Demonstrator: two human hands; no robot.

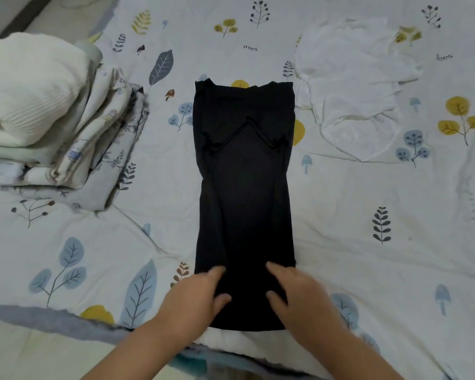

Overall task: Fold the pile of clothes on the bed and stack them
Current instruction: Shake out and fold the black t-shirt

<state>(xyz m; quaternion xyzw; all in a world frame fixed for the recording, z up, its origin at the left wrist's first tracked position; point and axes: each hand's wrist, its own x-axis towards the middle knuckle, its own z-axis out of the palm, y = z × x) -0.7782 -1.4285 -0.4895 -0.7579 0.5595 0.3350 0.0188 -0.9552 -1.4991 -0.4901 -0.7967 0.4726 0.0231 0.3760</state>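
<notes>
1. Two hands, the left hand (196, 294) and the right hand (299, 292), are laid on the near end of the black garment (244, 187), fingers relaxed and apart, nothing pinched.
2. Garment is spread lengthwise on the bed (368, 242), between the folded stack (52, 119) and a white garment (354, 86).
3. Near hem is best gripped at both corners and carried evenly to the far edge.

Garment (244, 193): lay flat at mid-bed (368, 242), lengthwise.
Hands: left hand (195, 294) and right hand (299, 292) rested on its near end.
Stack (47, 119): left of garment, apart.
Shirt (351, 89): right, far side.
</notes>
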